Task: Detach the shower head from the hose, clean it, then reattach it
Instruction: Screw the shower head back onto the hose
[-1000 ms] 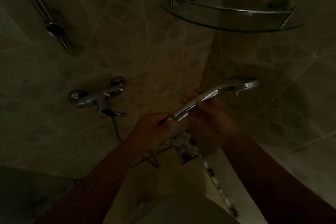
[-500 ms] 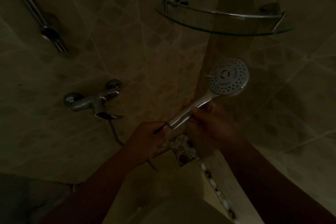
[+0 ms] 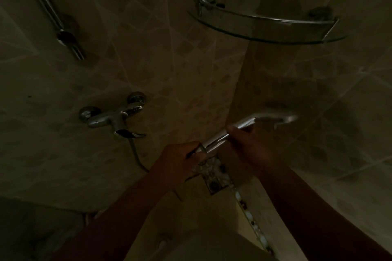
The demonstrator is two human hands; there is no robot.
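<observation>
The chrome shower head [image 3: 254, 122] is held out in front of the tiled corner, its handle slanting down to the left and its blurred head seen edge-on at the right. My right hand [image 3: 252, 148] grips the middle of the handle. My left hand [image 3: 180, 161] grips the hose end at the base of the handle, where the two meet. The grey hose [image 3: 135, 154] drops from the wall mixer tap [image 3: 114, 117] and passes behind my left wrist.
A glass corner shelf [image 3: 265, 34] with a chrome rail hangs at the upper right. A chrome slide bar [image 3: 53, 17] runs down the wall at the upper left. A floor drain [image 3: 214, 184] and a mosaic strip lie in the corner below my hands. The light is dim.
The shower head has turned about its handle: its spray face showed half a second ago, now only its edge shows, blurred. Both hands keep their grips.
</observation>
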